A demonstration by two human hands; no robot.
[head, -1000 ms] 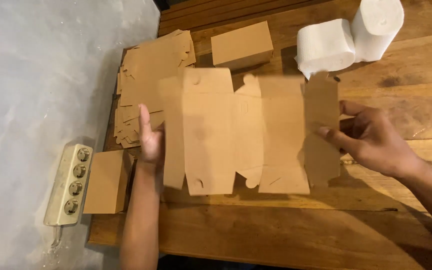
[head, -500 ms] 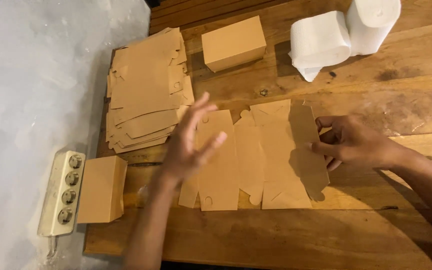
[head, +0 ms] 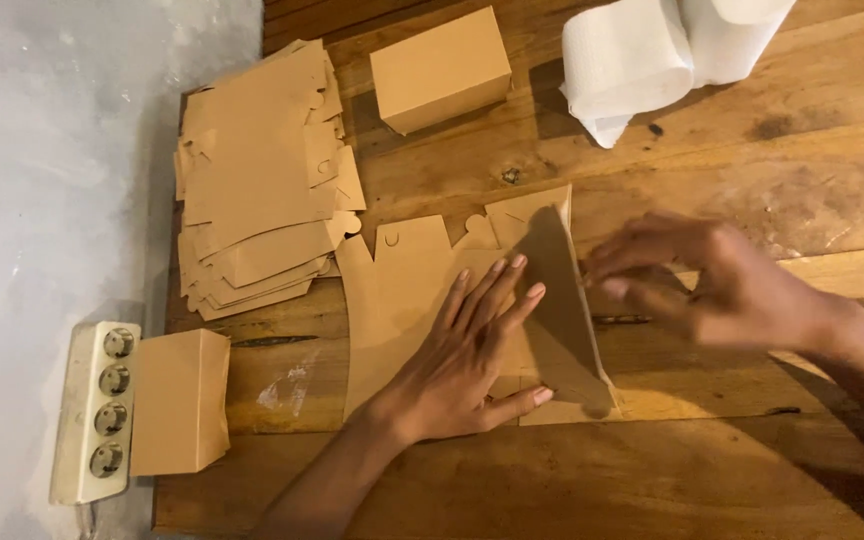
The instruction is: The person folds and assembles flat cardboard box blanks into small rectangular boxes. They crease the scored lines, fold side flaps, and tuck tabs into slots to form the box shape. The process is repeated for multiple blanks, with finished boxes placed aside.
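Broad wooden table under everything, grey floor alongside. Flat brown cardboard box blank spread at mid-table, one panel folded up on its right side. Stack of unfolded blanks near the table's far left corner. White paper rolls at the far right. Folded brown box beyond the blank; another folded box at the left edge, just beside a white power strip. Left hand pressed flat, fingers spread, grasping nothing, on the blank. Right hand blurred, fingertips at the raised panel's edge; pinch or mere touch impossible to tell.
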